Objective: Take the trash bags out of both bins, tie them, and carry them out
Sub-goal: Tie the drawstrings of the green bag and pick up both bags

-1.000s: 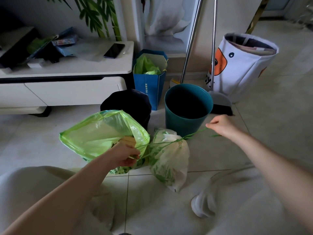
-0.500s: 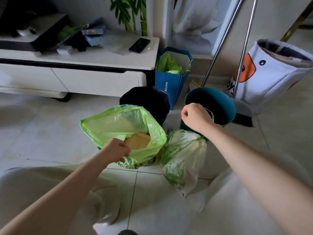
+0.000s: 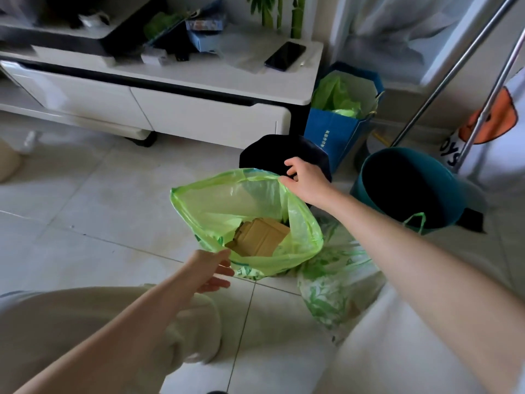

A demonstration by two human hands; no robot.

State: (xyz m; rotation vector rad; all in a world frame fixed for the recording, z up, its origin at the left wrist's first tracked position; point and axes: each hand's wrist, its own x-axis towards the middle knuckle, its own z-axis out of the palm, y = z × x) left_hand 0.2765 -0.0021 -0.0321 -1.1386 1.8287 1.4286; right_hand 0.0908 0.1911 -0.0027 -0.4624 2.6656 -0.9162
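Your left hand (image 3: 208, 270) reaches forward over your knee, thumb pinching the near rim of the green trash bag (image 3: 247, 214), the other fingers loosely spread beneath it. The bag stands open on the tiled floor (image 3: 108, 211), a cardboard box (image 3: 260, 237) inside. Beside it to the right lies the second bag (image 3: 329, 282), white with a green leaf print. Your right hand (image 3: 305, 180), arm stretched out, grips the far rim of the green bag. Behind stand the black bin (image 3: 272, 152) and the teal bin (image 3: 409, 186), a green loop over its rim. Farther back, the blue paper bag (image 3: 332, 137) bears small writing, too small to read.
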